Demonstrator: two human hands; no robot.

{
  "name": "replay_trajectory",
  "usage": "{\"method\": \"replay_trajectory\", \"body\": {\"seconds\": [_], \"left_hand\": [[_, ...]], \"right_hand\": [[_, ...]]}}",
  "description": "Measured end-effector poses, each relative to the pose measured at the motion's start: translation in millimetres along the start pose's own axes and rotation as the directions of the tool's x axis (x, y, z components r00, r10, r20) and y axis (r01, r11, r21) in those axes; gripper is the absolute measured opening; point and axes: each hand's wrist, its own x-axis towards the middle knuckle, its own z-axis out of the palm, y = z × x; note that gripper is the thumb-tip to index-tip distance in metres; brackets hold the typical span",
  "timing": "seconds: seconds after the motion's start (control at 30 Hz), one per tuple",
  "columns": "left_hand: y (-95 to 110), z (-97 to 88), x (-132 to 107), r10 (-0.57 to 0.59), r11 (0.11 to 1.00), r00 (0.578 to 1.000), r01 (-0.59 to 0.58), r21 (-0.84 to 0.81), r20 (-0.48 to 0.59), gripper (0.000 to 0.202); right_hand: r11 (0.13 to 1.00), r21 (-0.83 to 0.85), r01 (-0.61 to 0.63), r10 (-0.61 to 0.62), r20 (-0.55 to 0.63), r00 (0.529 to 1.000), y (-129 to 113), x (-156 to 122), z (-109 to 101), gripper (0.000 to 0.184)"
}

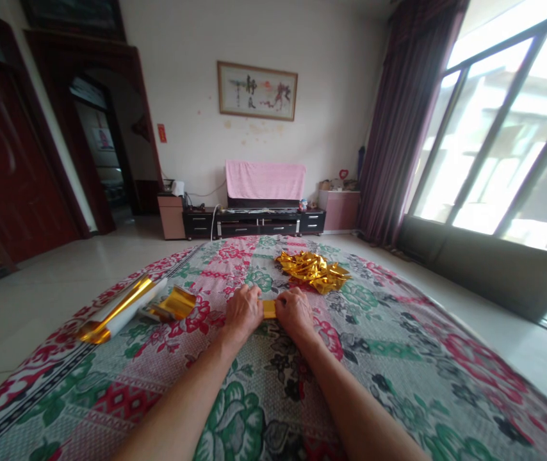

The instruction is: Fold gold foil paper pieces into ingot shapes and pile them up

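Both my hands rest on a table covered with a floral cloth [389, 358]. My left hand [243, 312] and my right hand [294, 312] are closed on a small folded piece of gold foil paper [269, 308], each pinching one end; only the middle of the piece shows between them. Beyond my right hand lies a pile of folded gold foil pieces [312, 269]. To the left lie a roll of gold foil [122, 310] and a loose curled gold sheet [177, 302].
The table edge curves round left and right, with tiled floor beyond. A dark TV cabinet [254, 222] with a pink cloth over the screen stands at the far wall. Large windows and a dark curtain [398, 128] are on the right, wooden doors on the left.
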Motion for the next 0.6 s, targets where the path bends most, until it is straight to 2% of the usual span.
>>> {"method": "replay_trajectory", "body": {"seconds": [0.17,0.23,0.4,0.6], "left_hand": [[-1.4,2.5,-0.6,0.028,1.0,1.0,-0.028,-0.003,0.0,0.018],[-1.7,2.7,-0.6,0.035,0.999,0.999,-0.035,-0.004,0.0,0.02],[-3.5,3.1,1.0,0.043,0.999,0.999,-0.043,-0.003,0.01,0.024],[-9.1,3.0,4.0,0.08,0.996,0.996,-0.078,-0.051,0.042,0.025]], "right_hand": [[0.999,0.024,-0.023,0.024,-0.036,0.999,1.5,0.3,1.9,0.025],[1.0,0.024,-0.006,0.007,-0.04,0.999,2.1,0.3,2.8,0.021],[1.0,-0.004,0.029,-0.029,-0.005,1.0,3.3,0.4,2.7,0.02],[0.994,0.044,0.103,-0.105,0.059,0.993,7.9,-0.3,-3.8,0.02]]}}
